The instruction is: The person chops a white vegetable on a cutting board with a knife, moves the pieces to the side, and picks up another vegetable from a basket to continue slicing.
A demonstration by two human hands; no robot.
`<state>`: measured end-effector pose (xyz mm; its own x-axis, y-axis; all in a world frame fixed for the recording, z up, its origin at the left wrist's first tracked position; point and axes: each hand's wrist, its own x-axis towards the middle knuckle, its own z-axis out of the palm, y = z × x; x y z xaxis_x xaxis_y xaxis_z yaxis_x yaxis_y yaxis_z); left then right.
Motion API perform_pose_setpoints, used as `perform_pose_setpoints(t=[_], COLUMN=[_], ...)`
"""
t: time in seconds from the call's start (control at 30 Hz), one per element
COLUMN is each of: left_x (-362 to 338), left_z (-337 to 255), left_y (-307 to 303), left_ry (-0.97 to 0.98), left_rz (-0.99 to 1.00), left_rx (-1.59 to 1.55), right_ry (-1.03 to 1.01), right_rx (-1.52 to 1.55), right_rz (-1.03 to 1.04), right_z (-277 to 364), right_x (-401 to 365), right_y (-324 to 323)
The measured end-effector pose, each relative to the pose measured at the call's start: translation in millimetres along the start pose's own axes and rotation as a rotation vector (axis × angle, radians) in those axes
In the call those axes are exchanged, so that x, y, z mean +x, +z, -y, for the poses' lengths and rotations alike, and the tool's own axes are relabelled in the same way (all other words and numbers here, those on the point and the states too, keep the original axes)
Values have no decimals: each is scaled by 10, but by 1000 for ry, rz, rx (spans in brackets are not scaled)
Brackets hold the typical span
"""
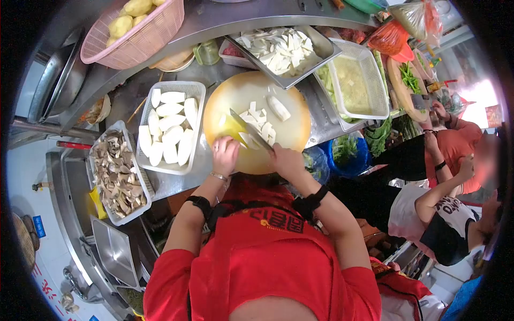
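Note:
On the round chopping board (pixel 293 140), my right hand (pixel 286 161) grips a knife (pixel 252 131), its blade slanting up and left. My left hand (pixel 225 153) is closed, fingers bent, against a white piece of king oyster mushroom (pixel 244 140) left of the blade; the fingertips are partly hidden. Cut white slices (pixel 262 121) lie right of the blade. An uncut mushroom piece (pixel 278 108) rests above them. A yellow patch shows on the board beside my left hand.
Left of the board stands a white basket (pixel 201 115) of whole mushroom pieces, then a basket (pixel 151 187) of brown mushrooms. Behind are a metal tray (pixel 327 49) of slices and a white container (pixel 381 109). A blue tub (pixel 365 160) and people (pixel 455 144) are at right.

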<state>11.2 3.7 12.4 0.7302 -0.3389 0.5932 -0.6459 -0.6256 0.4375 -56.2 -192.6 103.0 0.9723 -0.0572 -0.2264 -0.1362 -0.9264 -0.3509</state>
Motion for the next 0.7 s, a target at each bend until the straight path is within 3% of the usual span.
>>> perform_pose_setpoints(t=[0.07, 0.13, 0.17, 0.27, 0.37, 0.7], left_x=[106, 279, 383, 807, 945, 886], left_z=[-72, -175, -235, -501, -650, -497], left_y=[-30, -103, -143, -236, -26, 323], left_ry=[-38, -253, -249, -6, 186, 186], left_rz=[-21, -216, -215, 71, 231, 284], left_rx=[-13, -173, -175, -147, -67, -92], right_ry=[49, 5, 8, -77, -115, -120], right_rx=[-23, -20, -20, -58, -216, -215], right_rz=[-32, -205, -207, -371, -508, -444], right_z=[-19, -34, -52, -129, -111, -221], right_x=[-38, -89, -90, -66, -85, -363], right_y=[-177, -293, -280, -210, -102, -243])
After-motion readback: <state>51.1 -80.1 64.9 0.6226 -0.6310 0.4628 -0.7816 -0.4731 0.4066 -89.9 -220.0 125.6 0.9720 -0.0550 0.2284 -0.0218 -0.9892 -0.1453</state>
